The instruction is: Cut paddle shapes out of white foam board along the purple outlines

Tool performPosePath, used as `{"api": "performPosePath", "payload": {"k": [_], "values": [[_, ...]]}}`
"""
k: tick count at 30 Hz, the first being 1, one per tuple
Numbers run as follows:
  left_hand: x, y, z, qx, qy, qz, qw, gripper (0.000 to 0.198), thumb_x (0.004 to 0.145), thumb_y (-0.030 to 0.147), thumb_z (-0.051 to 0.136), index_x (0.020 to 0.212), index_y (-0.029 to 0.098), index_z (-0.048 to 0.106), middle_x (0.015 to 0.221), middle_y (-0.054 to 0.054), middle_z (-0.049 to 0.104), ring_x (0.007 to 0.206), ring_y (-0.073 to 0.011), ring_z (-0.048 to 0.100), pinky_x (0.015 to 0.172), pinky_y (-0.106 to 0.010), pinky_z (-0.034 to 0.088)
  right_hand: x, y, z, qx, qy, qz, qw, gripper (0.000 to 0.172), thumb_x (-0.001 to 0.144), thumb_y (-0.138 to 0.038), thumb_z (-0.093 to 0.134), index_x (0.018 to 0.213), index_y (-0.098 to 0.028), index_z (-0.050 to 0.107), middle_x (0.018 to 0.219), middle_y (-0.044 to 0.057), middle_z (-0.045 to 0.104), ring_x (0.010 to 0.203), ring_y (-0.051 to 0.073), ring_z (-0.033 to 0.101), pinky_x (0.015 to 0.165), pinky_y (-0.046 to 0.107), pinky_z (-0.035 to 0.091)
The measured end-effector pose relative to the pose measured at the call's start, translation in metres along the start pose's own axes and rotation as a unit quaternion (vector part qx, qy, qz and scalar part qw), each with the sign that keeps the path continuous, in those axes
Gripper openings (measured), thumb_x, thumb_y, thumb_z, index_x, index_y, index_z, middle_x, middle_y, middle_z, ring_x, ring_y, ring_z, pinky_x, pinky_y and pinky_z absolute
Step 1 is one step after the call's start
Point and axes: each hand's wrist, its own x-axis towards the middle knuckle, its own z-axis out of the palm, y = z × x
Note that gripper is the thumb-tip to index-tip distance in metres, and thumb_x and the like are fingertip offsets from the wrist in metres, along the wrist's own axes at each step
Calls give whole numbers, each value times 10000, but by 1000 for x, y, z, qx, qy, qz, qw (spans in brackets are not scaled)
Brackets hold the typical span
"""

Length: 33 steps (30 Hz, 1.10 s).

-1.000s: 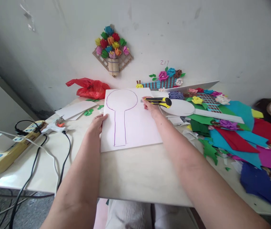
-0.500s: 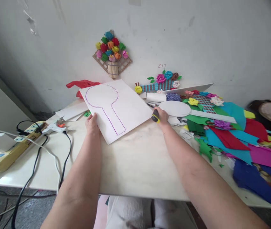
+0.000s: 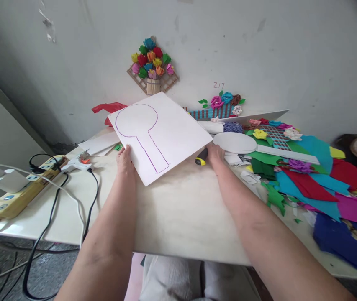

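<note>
matt white sheet (image 3: 165, 129) showing over a smooth pale table (image 3: 178, 217)

the white sheet, pinched by the left hand (image 3: 124, 161), is looking like stiff, smooth paperboard; the table is giving off a faint sheen; the cutter (image 3: 201, 157) at the right hand (image 3: 215, 151) is reading as yellow and black plastic; the coloured sheets (image 3: 306, 184) are looking matt, paper or foam; the red bag (image 3: 109, 108) is shining like thin plastic.

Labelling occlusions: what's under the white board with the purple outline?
The board is tilted up off the table, left hand at its edge. A yellow-and-black cutter in the right hand pokes out beneath. The cutter's front and the tabletop behind are covered.
</note>
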Motion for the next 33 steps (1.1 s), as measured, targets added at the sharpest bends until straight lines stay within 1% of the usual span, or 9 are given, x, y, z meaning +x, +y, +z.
{"api": "performPosePath", "payload": {"k": [8,14,17,19,21,24,26,28,33], "values": [[-6,-10,9,13,-38,-37,998,72,729,222,647,780,187,611,734,-7,670,733,-143,642,721,-261,537,1,-16,-2,121,53,-17,991,568,849,-392,518,1372,-177,460,1396,148,486,1240,318,477,967,421,419],[-9,-18,15,-8,-36,-36,999,41,787,200,593,781,169,619,708,5,644,593,-101,584,680,-250,512,-9,-15,-12,174,99,-40,979,500,777,-372,582,1235,-172,574,1329,128,553,1264,313,450,1035,421,369],[-14,-19,23,-22,-9,-49,998,81,828,180,552,772,164,609,693,-1,633,578,-101,577,710,-268,515,-11,-18,-11,303,51,10,951,367,687,-238,590,1037,-143,649,1125,130,663,1118,318,552,945,432,439],[-16,-20,29,-28,10,-60,998,85,843,179,545,781,169,602,706,-7,635,623,-115,600,755,-290,519,-13,-22,-10,449,-16,38,893,229,634,-173,544,835,-141,651,870,93,700,919,282,620,804,392,499],[-18,-21,34,-32,24,-73,997,68,849,194,553,807,175,605,755,-22,650,713,-141,633,805,-320,520,-17,-28,-13,605,-71,40,792,140,601,-151,506,700,-153,605,678,45,656,737,220,617,659,325,507],[-22,-26,40,-47,31,-82,995,52,850,207,564,859,185,610,866,-45,677,852,-168,652,855,-338,516,-28,-40,-20,761,-133,36,634,140,569,-142,525,688,-153,598,624,8,639,599,157,580,542,266,488],[-26,-29,44,-64,23,-81,994,65,861,204,552,887,189,610,928,-50,683,909,-164,648,869,-323,514,-36,-48,-24,803,-178,45,566,205,550,-119,577,748,-151,622,678,2,677,610,155,600,556,273,518],[-32,-32,47,-83,6,-75,994,90,873,221,545,925,196,614,979,-51,684,955,-157,640,876,-303,514,-43,-55,-26,826,-187,61,528,298,540,-78,630,825,-163,636,770,-3,713,678,163,636,595,280,547],[-53,-34,55,-92,-33,-88,991,253,840,375,622,993,174,618,999,-88,691,981,-190,646,864,-317,532,-49,-63,-24,847,-150,107,498,319,578,-23,674,862,-164,637,815,5,731,733,166,665,626,284,575]]}}
